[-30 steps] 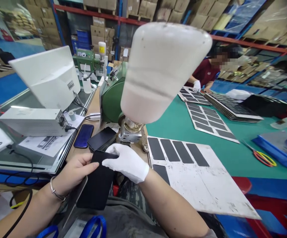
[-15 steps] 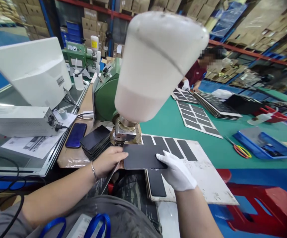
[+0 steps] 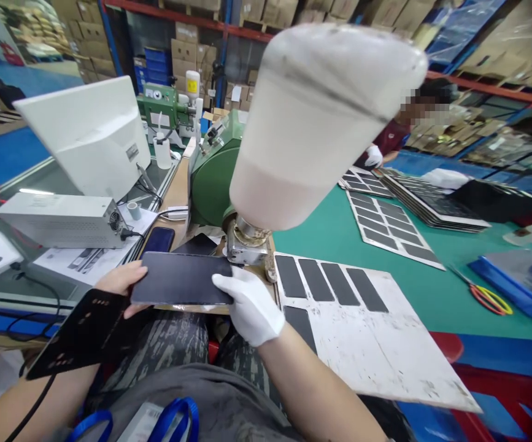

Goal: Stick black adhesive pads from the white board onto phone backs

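My bare left hand (image 3: 122,279) is closed on the left end of a dark, flat rectangular panel (image 3: 180,279). Across my lap, my white-gloved right hand (image 3: 254,310) pinches the right end of this same panel. A second black panel (image 3: 79,334), with small marks or holes on its face, hangs tilted below my left hand; how it is held there is hidden. Behind the held panel lies a black stack (image 3: 197,244), partly covered. Just beyond my right hand stands a machine's metal head (image 3: 250,245) under a big translucent bottle (image 3: 302,141).
At right, a whitish board (image 3: 376,362) carries several dark panels. A second filled board (image 3: 392,227), scissors (image 3: 489,299) and a blue tray (image 3: 514,285) are on the green table (image 3: 312,236). Left are a monitor (image 3: 91,135) and grey box (image 3: 63,218). A co-worker (image 3: 392,138) sits beyond.
Both hands have moved left with the panel, away from the machine head. The second black panel has swung out to the left, its marked face now showing. The view has shifted slightly.
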